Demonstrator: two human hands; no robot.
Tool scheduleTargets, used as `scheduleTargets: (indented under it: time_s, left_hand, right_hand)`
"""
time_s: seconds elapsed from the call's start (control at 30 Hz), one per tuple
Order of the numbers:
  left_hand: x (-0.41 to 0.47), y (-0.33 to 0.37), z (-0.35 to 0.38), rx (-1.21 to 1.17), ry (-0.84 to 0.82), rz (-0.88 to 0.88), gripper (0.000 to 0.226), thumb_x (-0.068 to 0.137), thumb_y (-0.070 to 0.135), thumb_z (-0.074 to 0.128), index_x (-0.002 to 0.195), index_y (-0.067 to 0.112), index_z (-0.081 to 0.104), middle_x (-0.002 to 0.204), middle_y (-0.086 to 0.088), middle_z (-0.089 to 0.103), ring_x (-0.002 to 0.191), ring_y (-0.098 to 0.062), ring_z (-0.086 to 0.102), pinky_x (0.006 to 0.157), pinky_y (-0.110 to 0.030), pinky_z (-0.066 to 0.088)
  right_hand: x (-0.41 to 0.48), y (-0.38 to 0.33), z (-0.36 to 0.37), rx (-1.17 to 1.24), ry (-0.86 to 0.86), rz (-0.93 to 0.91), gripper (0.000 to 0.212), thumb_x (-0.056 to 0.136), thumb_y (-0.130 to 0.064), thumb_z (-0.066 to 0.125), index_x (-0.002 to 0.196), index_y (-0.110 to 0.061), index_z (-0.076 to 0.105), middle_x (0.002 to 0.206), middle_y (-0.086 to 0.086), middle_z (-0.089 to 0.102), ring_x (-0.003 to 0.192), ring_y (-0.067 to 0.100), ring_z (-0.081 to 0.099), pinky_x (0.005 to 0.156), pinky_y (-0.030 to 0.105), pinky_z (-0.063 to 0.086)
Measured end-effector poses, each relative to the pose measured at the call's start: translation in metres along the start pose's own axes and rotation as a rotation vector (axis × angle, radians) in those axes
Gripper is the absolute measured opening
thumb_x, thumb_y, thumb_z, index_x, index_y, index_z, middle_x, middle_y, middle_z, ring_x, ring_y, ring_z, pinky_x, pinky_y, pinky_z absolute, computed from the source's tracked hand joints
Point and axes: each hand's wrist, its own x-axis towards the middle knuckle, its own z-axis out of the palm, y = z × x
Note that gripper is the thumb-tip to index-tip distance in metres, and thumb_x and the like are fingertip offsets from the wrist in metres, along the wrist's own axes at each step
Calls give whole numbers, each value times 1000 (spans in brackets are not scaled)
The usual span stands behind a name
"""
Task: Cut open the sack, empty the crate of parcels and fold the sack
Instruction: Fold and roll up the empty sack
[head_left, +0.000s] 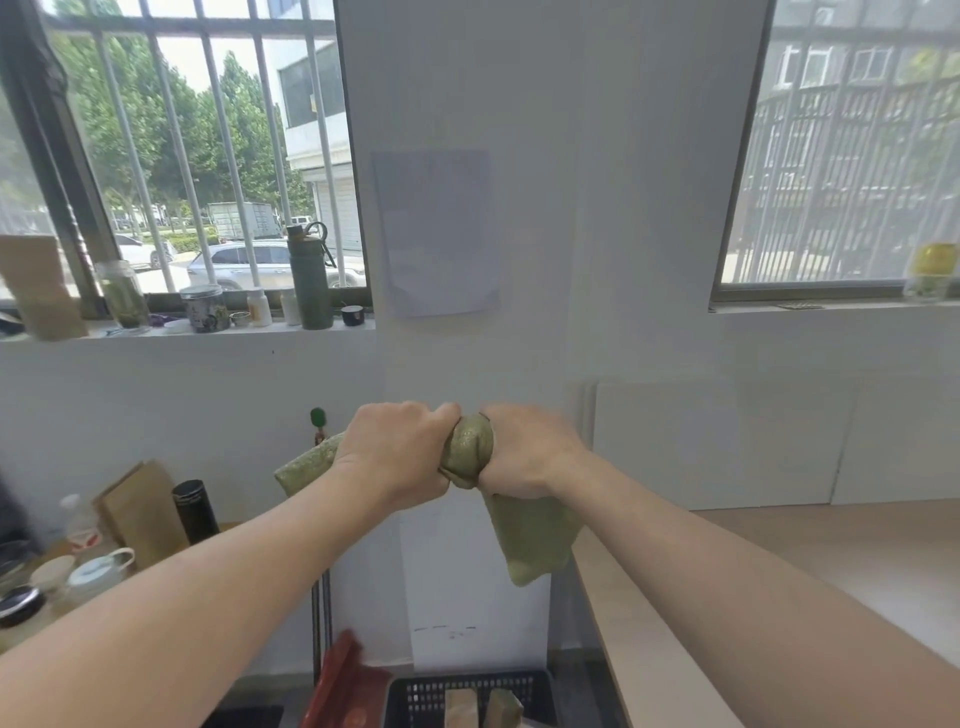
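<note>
Far left, 8 o'clock: cluttered surface (31, 623) with cups (98, 571) and a dark flask (195, 512). None of it is in play.

Left hand (400, 452), just below frame centre: fingers curled tight into a fist round the sack (467, 452). A short flat end of the green woven cloth sticks out past the wrist toward 9 o'clock.

The sack is held in mid-air before the white wall and touches nothing but the hands. Between the two fists it is bunched into a thick wad.

Crate (426, 693), black mesh, on the floor at 6 o'clock, directly under the hands. Two tan parcels (460, 709) show inside it, cut off by the frame edge.

Right hand (524, 452), touching distance from the left: fingers wrapped shut on the other side of the wad, slightly blurred. A long flap hangs from it toward 5 o'clock.

Right, 4 o'clock: pale wooden surface (779, 571).

Judgement: the step in hand is folding the sack, though the cloth looks wrung or rolled rather than folded flat. Next move likely calls for tucking in the hanging flap, or loosening one grip to flatten the cloth. Whether the crate counts as emptied cannot be told.
</note>
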Motion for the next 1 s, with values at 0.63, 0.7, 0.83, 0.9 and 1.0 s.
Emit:
scheduleTargets:
  time_s: [0.63, 0.7, 0.83, 0.9, 1.0]
  left_hand:
    - [-29, -33, 6, -833, -328, -85, 27, 65, 31, 72, 90, 30, 59, 76, 12, 68, 70, -15, 66, 65, -36, 57]
    - [-39, -40, 14, -550, -286, 2, 48, 68, 37, 73, 110, 32, 50, 86, 7, 69, 79, -20, 67, 69, -40, 58]
    - [-52, -58, 33, -180, -155, 94, 37, 87, 39, 58, 115, 24, 38, 87, 2, 66, 77, -30, 68, 61, -36, 50]
    - [-61, -70, 39, -176, -151, 131, 29, 84, 40, 55, 103, 24, 41, 81, 3, 64, 73, -30, 67, 60, -34, 48]
    - [-71, -87, 42, -255, -192, 133, 16, 75, 34, 55, 85, 22, 51, 69, 5, 58, 66, -28, 62, 59, -33, 48]
  right_hand:
    - [-19, -35, 17, -271, 286, -219, 28, 71, -18, 65, 87, -23, 43, 69, -3, 48, 63, 29, 49, 60, 33, 35]
    - [-20, -46, 24, -191, 187, -118, 22, 72, -21, 62, 85, -25, 45, 72, -4, 51, 68, 28, 53, 61, 33, 39]
    - [-16, -73, 45, -44, 33, 42, 17, 70, -29, 62, 83, -28, 51, 79, -4, 62, 74, 26, 62, 63, 34, 46]
    - [-15, -86, 55, -10, -14, 51, 20, 70, -33, 63, 86, -28, 53, 82, -4, 63, 77, 28, 62, 63, 34, 45]
    - [-19, -102, 68, -38, 2, 29, 43, 71, -38, 69, 104, -25, 45, 87, -2, 63, 79, 31, 60, 64, 36, 39]
